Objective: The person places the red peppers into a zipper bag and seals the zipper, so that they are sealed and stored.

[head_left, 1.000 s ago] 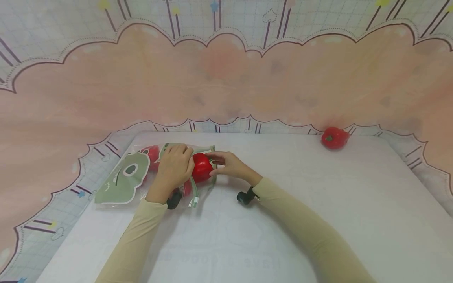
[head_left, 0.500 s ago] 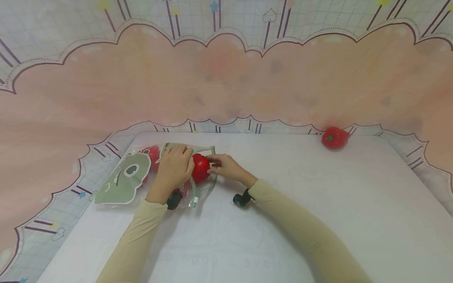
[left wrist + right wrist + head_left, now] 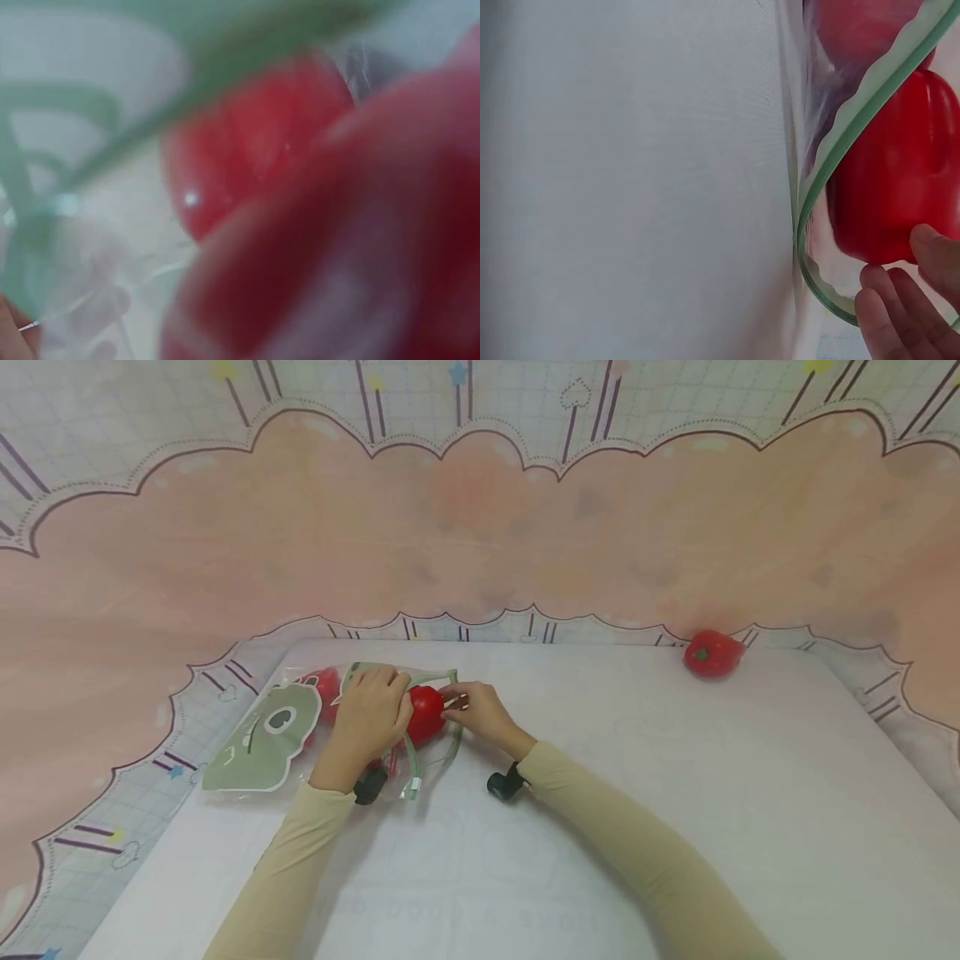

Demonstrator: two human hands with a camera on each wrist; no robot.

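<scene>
A clear zip bag (image 3: 262, 743) with a green cartoon print and green zip edge lies on the left of the table. My left hand (image 3: 366, 718) grips its upper layer near the mouth; its fingertips are hidden. At that mouth sits a shiny red bell pepper (image 3: 425, 714), largely inside. My right hand (image 3: 483, 714) touches the pepper's outer end, the thumb (image 3: 928, 244) against it and the other fingers extended just by it. Further red peppers (image 3: 324, 689) show through the plastic. In the left wrist view, a blurred red pepper (image 3: 259, 142) lies behind the green zip strip.
Another red bell pepper (image 3: 712, 654) lies at the back right of the white table (image 3: 600, 827), near the patterned backdrop (image 3: 525, 543). A small black wrist camera (image 3: 504, 783) sits under the right wrist, another (image 3: 370, 783) under the left.
The right hand has moved slightly left, and the pepper has gone a little further into the bag. Its thumb and fingers have drawn closer together. The left hand has stayed put.
</scene>
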